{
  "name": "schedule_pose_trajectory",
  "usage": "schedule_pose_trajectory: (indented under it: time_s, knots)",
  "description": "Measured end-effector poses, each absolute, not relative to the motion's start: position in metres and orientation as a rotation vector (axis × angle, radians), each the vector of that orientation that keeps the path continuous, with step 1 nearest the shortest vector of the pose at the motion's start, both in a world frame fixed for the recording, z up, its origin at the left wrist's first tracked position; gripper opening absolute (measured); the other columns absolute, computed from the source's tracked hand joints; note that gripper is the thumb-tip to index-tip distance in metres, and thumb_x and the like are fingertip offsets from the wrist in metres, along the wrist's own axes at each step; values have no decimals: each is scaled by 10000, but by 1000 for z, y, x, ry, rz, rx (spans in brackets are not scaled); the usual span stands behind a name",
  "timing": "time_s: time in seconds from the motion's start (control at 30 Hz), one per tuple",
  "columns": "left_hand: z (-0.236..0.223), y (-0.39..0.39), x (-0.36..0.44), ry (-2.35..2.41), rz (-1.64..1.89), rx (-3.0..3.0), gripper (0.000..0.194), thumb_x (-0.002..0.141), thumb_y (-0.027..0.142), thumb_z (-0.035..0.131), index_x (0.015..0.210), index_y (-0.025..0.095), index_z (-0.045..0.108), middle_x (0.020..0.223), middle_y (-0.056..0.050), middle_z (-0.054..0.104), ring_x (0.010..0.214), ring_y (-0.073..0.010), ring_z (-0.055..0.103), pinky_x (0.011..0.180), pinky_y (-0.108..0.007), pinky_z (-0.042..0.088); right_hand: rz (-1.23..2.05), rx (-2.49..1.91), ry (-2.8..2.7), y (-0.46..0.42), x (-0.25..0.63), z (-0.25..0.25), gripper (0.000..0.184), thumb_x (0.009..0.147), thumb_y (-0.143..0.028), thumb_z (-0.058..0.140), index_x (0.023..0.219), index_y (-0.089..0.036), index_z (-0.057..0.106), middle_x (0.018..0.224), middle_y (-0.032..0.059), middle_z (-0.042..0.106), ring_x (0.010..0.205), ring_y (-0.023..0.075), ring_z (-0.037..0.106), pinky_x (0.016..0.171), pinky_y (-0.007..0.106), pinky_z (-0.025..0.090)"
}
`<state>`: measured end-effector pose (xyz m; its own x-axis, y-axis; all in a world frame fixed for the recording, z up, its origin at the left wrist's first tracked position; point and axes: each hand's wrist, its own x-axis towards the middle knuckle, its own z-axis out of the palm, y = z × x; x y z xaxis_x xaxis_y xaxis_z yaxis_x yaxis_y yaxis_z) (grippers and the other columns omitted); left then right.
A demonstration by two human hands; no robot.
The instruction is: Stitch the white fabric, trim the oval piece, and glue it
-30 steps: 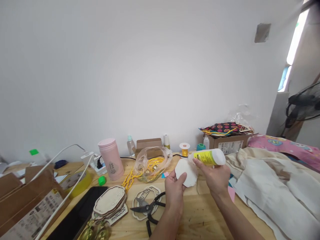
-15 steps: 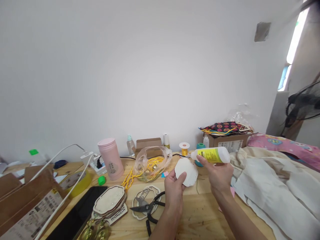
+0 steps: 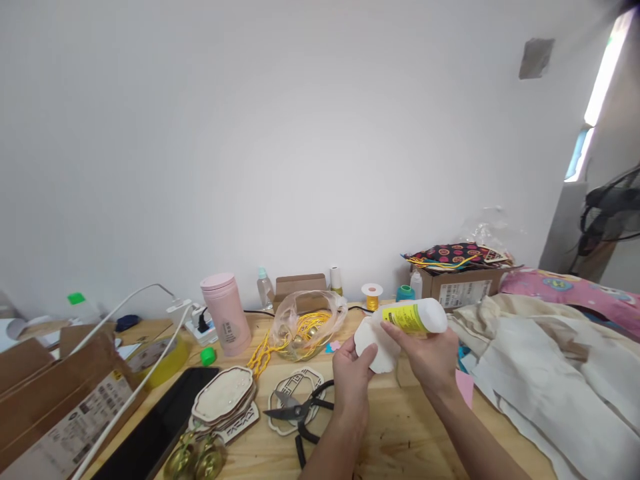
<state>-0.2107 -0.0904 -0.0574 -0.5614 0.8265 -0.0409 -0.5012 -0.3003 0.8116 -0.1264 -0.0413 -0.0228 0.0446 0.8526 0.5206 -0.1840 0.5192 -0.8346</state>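
Note:
My left hand (image 3: 353,370) pinches a white scalloped disc (image 3: 383,352) by its lower left edge, thumb on top. In my right hand (image 3: 434,363) is a white squeeze bottle of glue (image 3: 413,316) with a yellow label, tipped nearly level. Its nozzle end points left over the disc's upper part; I cannot tell whether it touches. Left of my left hand, black-handled scissors (image 3: 301,409) lie with blades apart on a wooden cutout frame (image 3: 295,383). Farther left is a stack of scalloped wooden pieces (image 3: 223,397).
A clear plastic bag (image 3: 330,308) with yellow cords and gold bells stands behind. Left are a pink tumbler (image 3: 226,313), a black phone (image 3: 159,427), yellow tape (image 3: 160,360) and a cardboard box (image 3: 65,400). White cloth (image 3: 540,360) covers the right; a spool (image 3: 372,298) stands behind my hands.
The glue bottle has moved left and down, so its nozzle end now overlaps the disc. My left hand still holds the disc. The view has shifted slightly.

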Motion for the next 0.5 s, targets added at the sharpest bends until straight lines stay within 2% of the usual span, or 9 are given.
schedule_pose_trajectory:
  time_s: [0.5]
  knots:
    - [-59, -89, -211, 1016, 1931, 509, 319, 536, 179, 712, 843, 116, 652, 756, -70, 702, 699, -203, 642, 624, -276, 493, 956, -653, -1458, -44, -125, -21, 273, 474, -328, 761, 642, -142, 651, 625, 68, 696, 557, 237, 646, 541, 345, 548]
